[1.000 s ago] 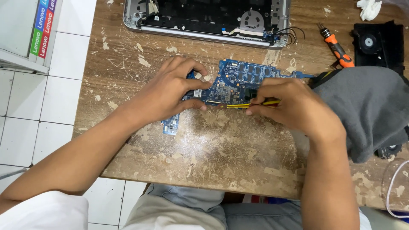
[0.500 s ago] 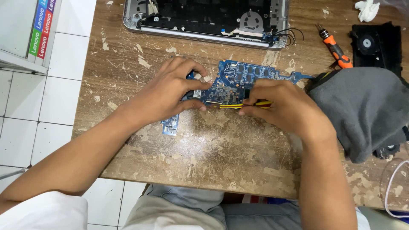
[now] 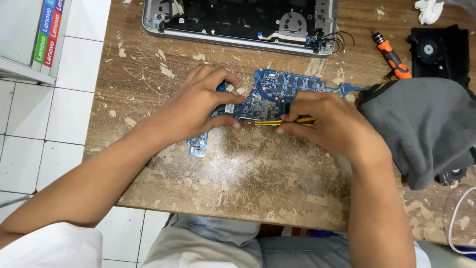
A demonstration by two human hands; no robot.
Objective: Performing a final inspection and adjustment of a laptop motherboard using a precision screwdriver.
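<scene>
A: In the head view, what is held, and where?

B: A blue, irregularly shaped printed circuit board [image 3: 277,94] is seen flat on the worn, paint-flecked brown wooden table [image 3: 258,173]; everything else is placed from that board. The left hand [image 3: 198,101] is laid over the board's left part, fingers curled down and pinching its edge so that it is steadied. The right hand [image 3: 329,124] is set at the board's lower right edge, fingers closed around a thin yellow-and-black tool [image 3: 277,122], whose tip is pointed left along the board's near edge.

A: What is found around the board?

B: Beyond its far edge an opened silver laptop base [image 3: 238,22] is seen, with black wires trailing from one corner. To the right of the board a crumpled grey cloth [image 3: 421,124] is spread, and further back on that side an orange-handled screwdriver [image 3: 391,54] and a black fan unit [image 3: 439,49] are laid.

A: Which step is judged to be in hand?

B: Work on a small part at the board's near edge, it is judged. A fine, steady tip placement is called for next, with the board kept pinned; the exact part touched cannot be told.
</scene>
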